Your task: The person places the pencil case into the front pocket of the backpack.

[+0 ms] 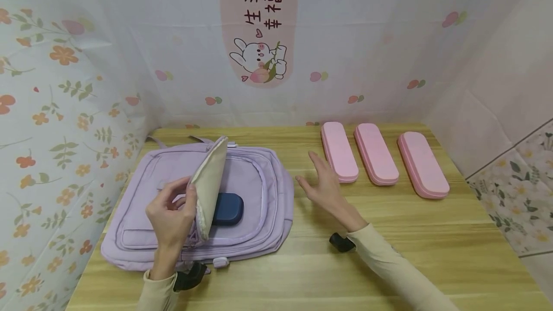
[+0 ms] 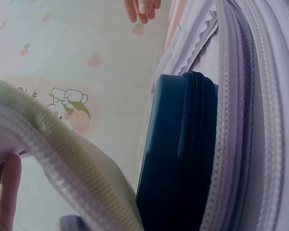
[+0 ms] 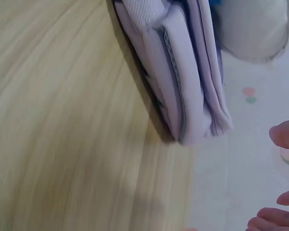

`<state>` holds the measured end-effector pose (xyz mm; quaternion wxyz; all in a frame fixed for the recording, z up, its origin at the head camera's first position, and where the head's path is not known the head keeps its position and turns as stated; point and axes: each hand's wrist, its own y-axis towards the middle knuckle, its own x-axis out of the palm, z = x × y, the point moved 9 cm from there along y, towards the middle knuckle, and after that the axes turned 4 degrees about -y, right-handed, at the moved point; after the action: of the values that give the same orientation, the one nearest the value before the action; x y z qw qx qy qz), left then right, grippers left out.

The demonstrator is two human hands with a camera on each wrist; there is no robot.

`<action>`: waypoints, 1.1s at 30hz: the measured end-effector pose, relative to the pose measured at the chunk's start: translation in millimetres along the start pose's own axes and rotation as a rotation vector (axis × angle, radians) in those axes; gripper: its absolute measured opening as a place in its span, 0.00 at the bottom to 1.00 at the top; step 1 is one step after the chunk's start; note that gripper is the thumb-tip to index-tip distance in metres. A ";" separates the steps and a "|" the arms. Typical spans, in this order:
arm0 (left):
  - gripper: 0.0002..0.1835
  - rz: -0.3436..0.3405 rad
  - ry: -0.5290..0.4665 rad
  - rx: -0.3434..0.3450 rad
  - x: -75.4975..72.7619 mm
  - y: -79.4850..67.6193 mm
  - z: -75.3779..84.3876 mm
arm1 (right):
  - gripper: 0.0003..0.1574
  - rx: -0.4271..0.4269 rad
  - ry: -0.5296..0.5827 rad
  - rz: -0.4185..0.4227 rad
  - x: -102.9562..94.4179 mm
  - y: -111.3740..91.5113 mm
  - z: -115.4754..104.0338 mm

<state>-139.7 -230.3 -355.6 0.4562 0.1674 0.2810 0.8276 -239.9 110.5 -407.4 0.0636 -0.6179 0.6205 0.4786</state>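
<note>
A lilac backpack (image 1: 151, 172) lies flat on the wooden table, its front pocket unzipped. With thumb and fingers my left hand (image 1: 173, 208) grips the edge of the pocket's cream-lined flap (image 1: 211, 181) and holds it raised. Under the flap, partly hidden by it, rests a dark blue zippered case (image 1: 230, 209); its zipper side shows in the left wrist view, where the blue case (image 2: 176, 144) sits beside the bag's zip edges. My right hand (image 1: 326, 188) hovers between the backpack and the nearest pink case (image 1: 340, 152), fingers spread and holding nothing.
Two more pink cases, a middle one (image 1: 376, 154) and a right one (image 1: 423, 164), lie in a slanted row at the table's back right. Patterned cloth (image 1: 186, 85) hangs behind the table. A white buckle (image 1: 221, 262) sticks out at the bag's near side.
</note>
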 end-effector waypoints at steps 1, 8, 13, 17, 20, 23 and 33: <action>0.09 -0.001 -0.003 0.001 0.3 -0.1 0.0 | 0.46 0.011 -0.015 0.009 -3.6 0.4 3.2; 0.10 0.000 -0.016 0.016 2.7 -1.0 -0.8 | 0.51 0.112 -0.051 -0.001 -16.3 -2.0 30.8; 0.10 -0.006 -0.027 0.007 5.4 -1.7 -2.1 | 0.55 0.172 -0.077 -0.008 -23.2 -5.6 48.0; 0.10 -0.018 -0.013 -0.007 7.0 -2.4 -3.0 | 0.57 0.250 -0.083 -0.013 -27.5 -8.7 64.6; 0.09 -0.024 0.003 -0.009 7.5 -2.5 -3.2 | 0.59 0.330 -0.075 -0.039 -28.0 -12.2 78.5; 0.09 -0.026 0.006 -0.011 7.7 -2.8 -3.3 | 0.61 0.376 -0.096 -0.053 -28.6 -16.1 89.8; 0.10 -0.021 -0.010 0.004 10.6 -3.6 -1.4 | 0.63 0.439 -0.140 -0.053 -29.1 -27.0 112.9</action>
<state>-143.6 -220.2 -358.7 0.4661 0.1694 0.2822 0.8212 -268.8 213.0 -462.0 0.2519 -0.5708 0.6872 0.3722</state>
